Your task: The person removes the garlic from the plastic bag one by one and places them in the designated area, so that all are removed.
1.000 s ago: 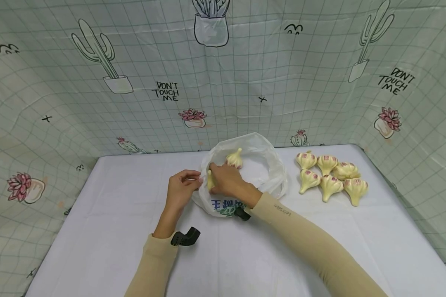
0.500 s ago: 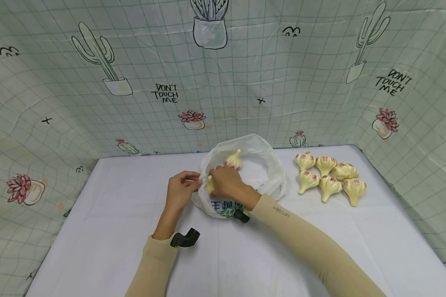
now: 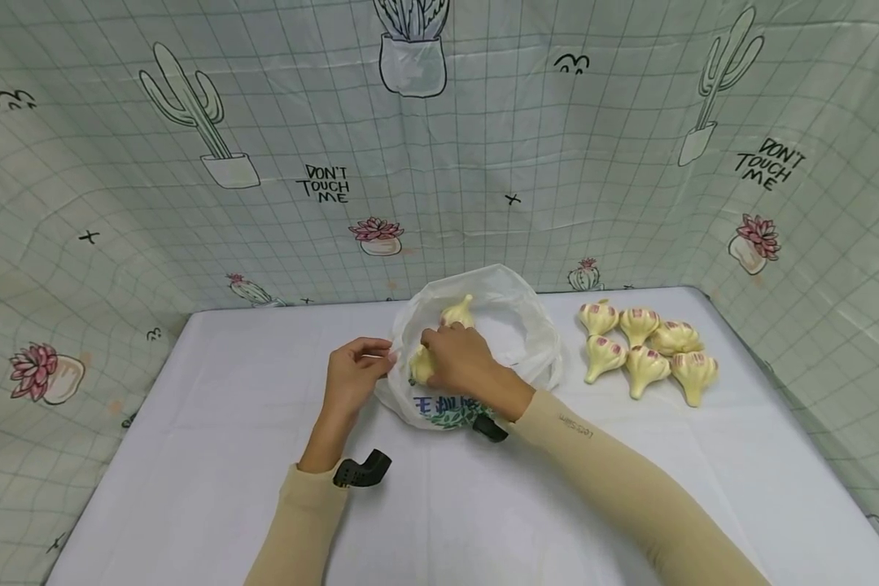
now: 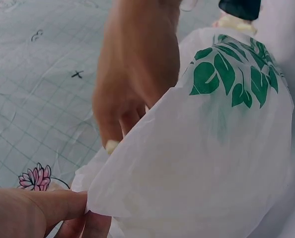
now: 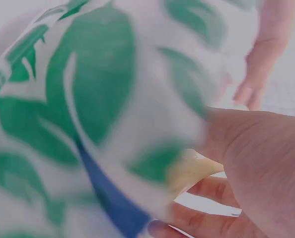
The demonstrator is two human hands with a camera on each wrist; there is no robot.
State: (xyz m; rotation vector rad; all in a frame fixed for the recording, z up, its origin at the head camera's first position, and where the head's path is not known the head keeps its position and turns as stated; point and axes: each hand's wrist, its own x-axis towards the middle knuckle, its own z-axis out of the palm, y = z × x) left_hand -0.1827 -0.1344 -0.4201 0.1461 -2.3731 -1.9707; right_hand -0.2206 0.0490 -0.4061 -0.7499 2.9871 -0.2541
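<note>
A white plastic bag (image 3: 545, 358) with green leaf print stands with its mouth spread on the table. My left hand (image 3: 353, 376) pinches the left side of its rim between thumb and fingers, also seen with the bag's edge in the left wrist view. My right hand (image 3: 457, 358) reaches into the mouth, its fingers loosely bent. One garlic bulb (image 3: 421, 366) lies in the bag just left of those fingers; part of the garlic (image 5: 192, 171) shows near them in the right wrist view. Behind the hand sits another garlic bulb (image 3: 457, 312), its lower part covered.
Several garlic bulbs (image 3: 646, 365) lie in two rows on the right of the white-covered table (image 3: 190, 456). A patterned cloth (image 3: 454, 146) with cactus drawings hangs behind the table. A black camera mount (image 3: 362, 470) is on the left wrist.
My right hand has drawn slightly right, away from the left garlic bulb, which now shows more fully in the bag. The left hand stays at the rim.
</note>
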